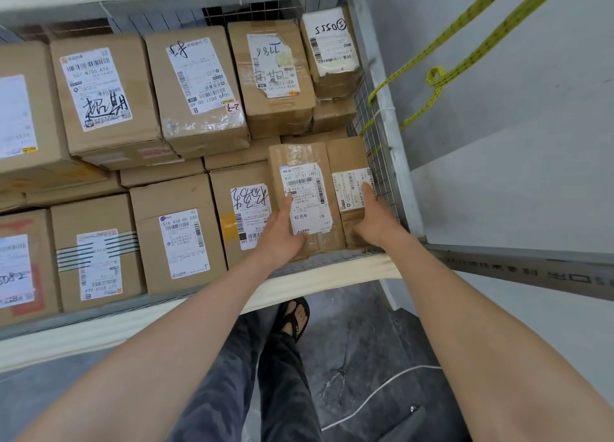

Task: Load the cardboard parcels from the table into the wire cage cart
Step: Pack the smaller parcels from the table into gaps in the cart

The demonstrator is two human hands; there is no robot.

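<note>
- Head view looks down on a flat brown cardboard parcel with a white printed label [307, 157]. It lies in the cart's near right corner, at about 4 o'clock of the load, with its long axis running 12 to 6 o'clock, away from the person.
- Touching its 3 o'clock side lies a narrower brown cardboard parcel [347, 155] on the same axis, tight against the wire wall.
- The left hand [282, 229] rests on the labelled parcel's near left corner. Its fingers are almost straight and point to 12 o'clock, and the thumb lies across the near end; it seems to press rather than grip.
- The right hand [370, 220] rests on the narrower parcel's near end with one straight finger on its label, closed round nothing.
- Each parcel lies straight ahead of its hand's fingers, so a seating push would likely go toward 12 o'clock, the left hand serving the labelled parcel and the right the narrower one.
- The grey wire cage cart [372, 132] already holds rows of larger brown cardboard boxes [186, 86] from 9 to 12 o'clock.
- A yellow webbing strap [465, 39] hangs outside at 2 o'clock, and a sandalled foot [295, 318] stands at 6 o'clock.
</note>
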